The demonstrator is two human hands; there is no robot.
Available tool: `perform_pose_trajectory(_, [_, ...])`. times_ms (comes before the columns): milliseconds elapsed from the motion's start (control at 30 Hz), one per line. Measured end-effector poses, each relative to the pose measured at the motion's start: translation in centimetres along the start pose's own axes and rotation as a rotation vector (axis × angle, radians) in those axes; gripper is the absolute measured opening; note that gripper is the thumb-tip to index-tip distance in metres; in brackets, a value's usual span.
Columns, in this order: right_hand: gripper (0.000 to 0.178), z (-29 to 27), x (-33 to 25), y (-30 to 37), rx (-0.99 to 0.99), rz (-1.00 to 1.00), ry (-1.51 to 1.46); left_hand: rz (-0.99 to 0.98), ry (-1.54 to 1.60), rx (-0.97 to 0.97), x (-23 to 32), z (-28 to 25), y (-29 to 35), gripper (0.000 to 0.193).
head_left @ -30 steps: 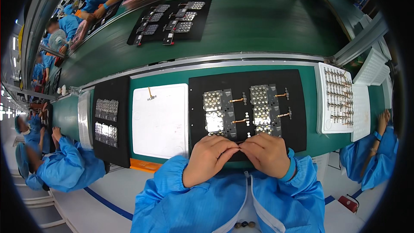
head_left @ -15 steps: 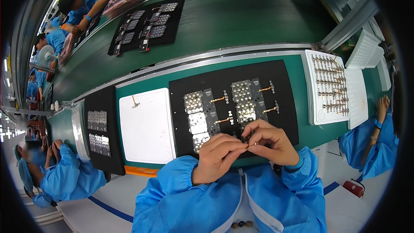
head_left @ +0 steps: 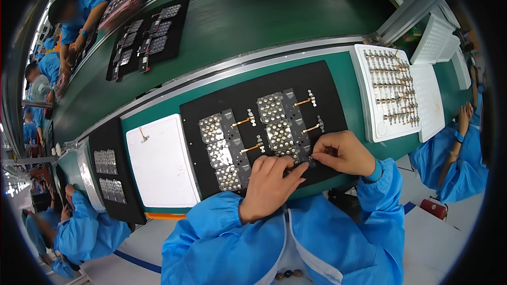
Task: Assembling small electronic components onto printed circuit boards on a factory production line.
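My left hand (head_left: pixel 272 183) lies over the lower end of the right-hand column of dark boards with round metal dots (head_left: pixel 280 133), fingers stretched and its fingertips on the lowest board. My right hand (head_left: pixel 346 153) is closed in a pinch at that board's right edge; whatever is between thumb and forefinger is too small to make out. Beside the boards lie small flex cables with metal connectors, among them an upper one (head_left: pixel 305 100) and one by the left column (head_left: pixel 244 122). The left column of similar boards (head_left: pixel 218 154) shares the same black foam mat (head_left: pixel 240 106).
A white tray (head_left: pixel 158 163) left of the mat holds one flex cable (head_left: pixel 142 135). At right, a stacked white tray (head_left: pixel 376 133) carries rows of flex cables. Another black mat (head_left: pixel 124 200) with boards stands further left. Beyond the metal rail (head_left: pixel 237 64) runs a green conveyor (head_left: pixel 264 16). Co-workers sit nearby.
My hands have parted: the right has moved down to the board's right edge, while the left has spread over the lowest board. The whole view has shifted and turned slightly.
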State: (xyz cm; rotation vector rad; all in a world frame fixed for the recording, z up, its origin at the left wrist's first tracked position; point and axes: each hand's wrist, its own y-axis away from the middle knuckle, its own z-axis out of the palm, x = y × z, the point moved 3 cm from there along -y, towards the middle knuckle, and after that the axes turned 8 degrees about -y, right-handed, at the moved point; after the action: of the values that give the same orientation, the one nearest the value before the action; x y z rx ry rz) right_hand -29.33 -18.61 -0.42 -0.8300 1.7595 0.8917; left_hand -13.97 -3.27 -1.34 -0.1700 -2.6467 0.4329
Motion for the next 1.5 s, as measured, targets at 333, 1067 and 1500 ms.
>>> perform_pose_trajectory(333, [0.01, -0.32, -0.03, -0.28, -0.054, -0.058, 0.1, 0.037, -0.161, -0.093, 0.56, 0.75, -0.33, 0.047])
perform_pose_trajectory(1067, [0.008, 0.11, -0.11, -0.3, -0.026, -0.055, 0.193, 0.023, -0.138, -0.104, 0.59, 0.73, -0.43, 0.045])
perform_pose_trajectory(1500, [0.007, 0.09, -0.05, -0.3, -0.024, -0.045, 0.177, 0.022, -0.131, -0.098, 0.54, 0.66, -0.46, 0.045])
